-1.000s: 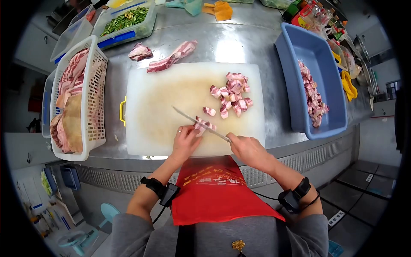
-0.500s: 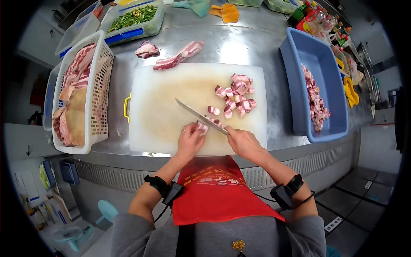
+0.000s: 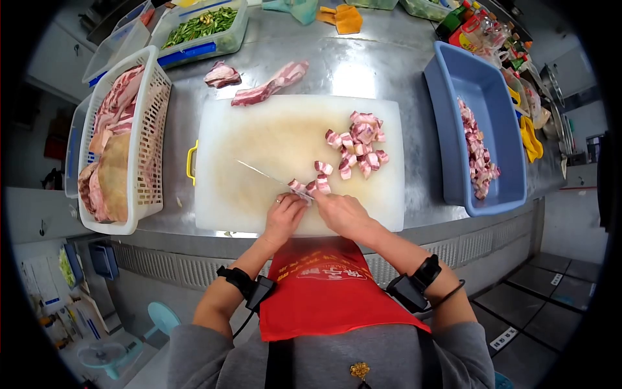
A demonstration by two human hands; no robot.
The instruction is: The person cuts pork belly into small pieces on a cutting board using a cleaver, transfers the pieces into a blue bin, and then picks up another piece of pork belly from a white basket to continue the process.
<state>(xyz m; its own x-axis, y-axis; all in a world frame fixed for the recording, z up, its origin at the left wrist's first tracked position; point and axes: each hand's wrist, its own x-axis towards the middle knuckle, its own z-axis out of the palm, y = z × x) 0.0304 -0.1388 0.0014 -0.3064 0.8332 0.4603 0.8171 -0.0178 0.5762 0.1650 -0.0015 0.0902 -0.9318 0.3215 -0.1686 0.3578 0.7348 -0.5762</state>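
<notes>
My right hand (image 3: 345, 214) is wrapped round the handle of a kitchen knife (image 3: 260, 172), whose blade slants up and left, seen nearly edge-on. Beside the blade, my left hand (image 3: 285, 215) is closed with curled fingertips at the front of the white cutting board (image 3: 227, 142). Whatever meat those fingers press on is mostly hidden by the hand and blade. Just beyond the knife lie freshly cut pork pieces (image 3: 321, 184). A heap of pork cubes (image 3: 364, 133) sits on the board's right side. Behind the board are a long pork strip (image 3: 275, 84) and a smaller pork chunk (image 3: 222, 76).
To the left stands a white basket (image 3: 155, 97) of large pork slabs. A blue tub (image 3: 447, 129) with diced pork is on the right. At the back are a container of cut green vegetables (image 3: 202, 29), an orange cloth (image 3: 343, 19) and several bottles (image 3: 453, 21).
My right hand and the knife have moved left, towards my left hand, and the blade has turned edge-on. Cut pieces now lie separated beyond the blade. My left hand has shifted slightly.
</notes>
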